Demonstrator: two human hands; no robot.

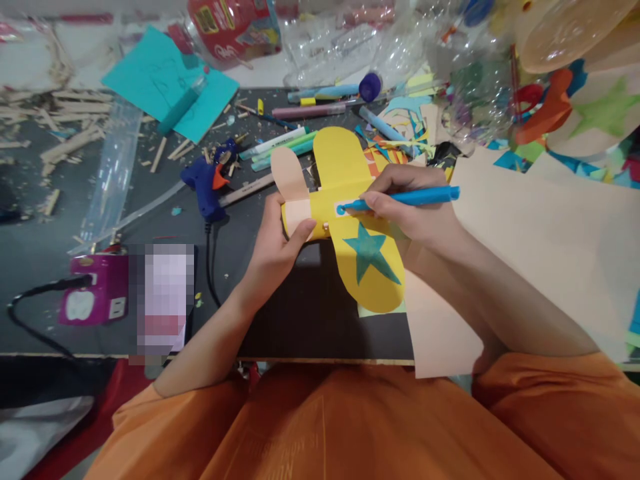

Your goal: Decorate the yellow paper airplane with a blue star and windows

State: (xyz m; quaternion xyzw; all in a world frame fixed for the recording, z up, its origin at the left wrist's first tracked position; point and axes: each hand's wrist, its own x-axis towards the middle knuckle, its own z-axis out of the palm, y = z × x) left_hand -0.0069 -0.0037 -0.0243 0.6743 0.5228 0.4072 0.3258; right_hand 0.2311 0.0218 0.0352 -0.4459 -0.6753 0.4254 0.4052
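Observation:
A yellow paper plane (325, 203) with rounded wings lies across the middle, just above the table's front edge. Its near wing bears a teal star (371, 253); a pale pink paper piece (291, 177) wraps its left end and sticks up. My left hand (283, 237) grips that end, thumb on the near side. In my right hand (410, 200) is a blue marker (425, 195), pinched between the fingers, its tip at a small white patch (345, 208) with a blue round mark on the plane's body.
A blue glue gun (207, 187) with its cord, a purple power adapter (95, 290) and a blurred-out phone (167, 297) lie left. Markers, paper scraps and plastic bottles (340, 47) fill the back. Large pale sheets (545, 247) cover the right, partly under my right arm.

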